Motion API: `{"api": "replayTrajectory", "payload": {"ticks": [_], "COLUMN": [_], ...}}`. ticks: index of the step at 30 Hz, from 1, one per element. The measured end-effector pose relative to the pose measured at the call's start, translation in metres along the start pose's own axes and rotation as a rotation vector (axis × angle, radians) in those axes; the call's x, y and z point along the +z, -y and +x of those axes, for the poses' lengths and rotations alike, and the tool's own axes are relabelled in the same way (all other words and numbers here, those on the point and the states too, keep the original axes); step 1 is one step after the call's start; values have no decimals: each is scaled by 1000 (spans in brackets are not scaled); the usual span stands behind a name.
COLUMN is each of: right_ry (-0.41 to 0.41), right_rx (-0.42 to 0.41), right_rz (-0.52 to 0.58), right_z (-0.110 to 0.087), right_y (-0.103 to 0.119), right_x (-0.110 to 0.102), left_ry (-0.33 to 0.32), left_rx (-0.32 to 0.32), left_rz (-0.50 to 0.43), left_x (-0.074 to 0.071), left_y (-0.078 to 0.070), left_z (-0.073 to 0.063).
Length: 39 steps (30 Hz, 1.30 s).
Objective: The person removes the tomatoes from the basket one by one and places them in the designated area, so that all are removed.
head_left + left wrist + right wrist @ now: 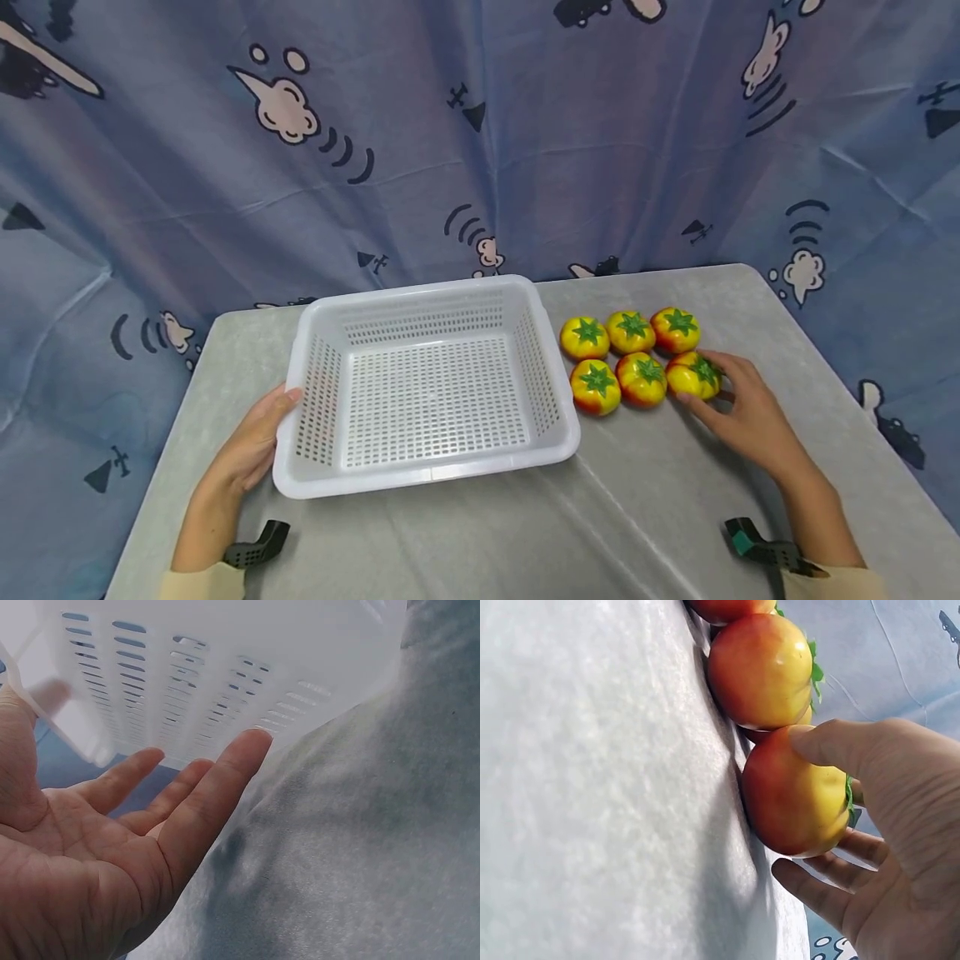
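A white perforated plastic basket [427,483] stands on the grey table, with nothing inside it. My left hand [251,442] rests against its left wall, thumb by the rim; in the left wrist view the left hand [150,825] lies flat with straight fingers beside the basket [202,675]. Right of the basket, several yellow-red tomatoes [630,332] with green stalks sit in two rows. My right hand [731,392] grips the front right tomato [693,377]. In the right wrist view the right hand [885,847] has its thumb and fingers around this tomato [791,795], which sits on the table, another tomato [761,671] beside it.
The grey table [525,533] is backed by a blue cartoon-print curtain [480,150]. Two black clamps [258,546] [757,546] sit on the near edge by my wrists. The table's right edge runs close behind my right hand.
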State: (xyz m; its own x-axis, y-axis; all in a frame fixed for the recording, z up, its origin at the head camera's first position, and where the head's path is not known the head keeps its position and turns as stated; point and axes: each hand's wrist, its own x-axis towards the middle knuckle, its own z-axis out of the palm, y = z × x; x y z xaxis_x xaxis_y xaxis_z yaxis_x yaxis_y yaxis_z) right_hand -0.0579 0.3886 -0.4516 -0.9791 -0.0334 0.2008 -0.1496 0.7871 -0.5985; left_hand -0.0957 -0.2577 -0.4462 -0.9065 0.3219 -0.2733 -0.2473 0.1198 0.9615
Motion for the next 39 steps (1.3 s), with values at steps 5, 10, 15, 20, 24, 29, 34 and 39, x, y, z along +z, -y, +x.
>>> {"api": "replayTrajectory", "payload": {"ticks": [5, 10, 15, 20, 24, 29, 34, 39], "right_ry": [4, 4, 31, 20, -8, -90, -176, -186], "right_rx": [8, 12, 49, 115, 117, 36, -51, -124], "right_rz": [-9, -18, -16, 4, 22, 58, 61, 1], "right_z": [5, 6, 5, 3, 0, 0, 5, 11], "right_y": [4, 5, 5, 2, -2, -3, -5, -9], "right_x": [2, 3, -4, -16, -20, -20, -17, -16], "left_ry": [2, 1, 3, 12, 23, 25, 17, 54], "left_rx": [10, 14, 5, 8, 15, 8, 0, 31], "left_rz": [14, 8, 7, 3, 11, 46, 63, 5], "left_x": [-5, -7, -8, -6, -3, 0, -3, -12], "left_y": [-5, -5, -3, -4, -4, -4, -4, -1], "left_z": [-1, 0, -1, 2, 7, 9, 9, 5]}}
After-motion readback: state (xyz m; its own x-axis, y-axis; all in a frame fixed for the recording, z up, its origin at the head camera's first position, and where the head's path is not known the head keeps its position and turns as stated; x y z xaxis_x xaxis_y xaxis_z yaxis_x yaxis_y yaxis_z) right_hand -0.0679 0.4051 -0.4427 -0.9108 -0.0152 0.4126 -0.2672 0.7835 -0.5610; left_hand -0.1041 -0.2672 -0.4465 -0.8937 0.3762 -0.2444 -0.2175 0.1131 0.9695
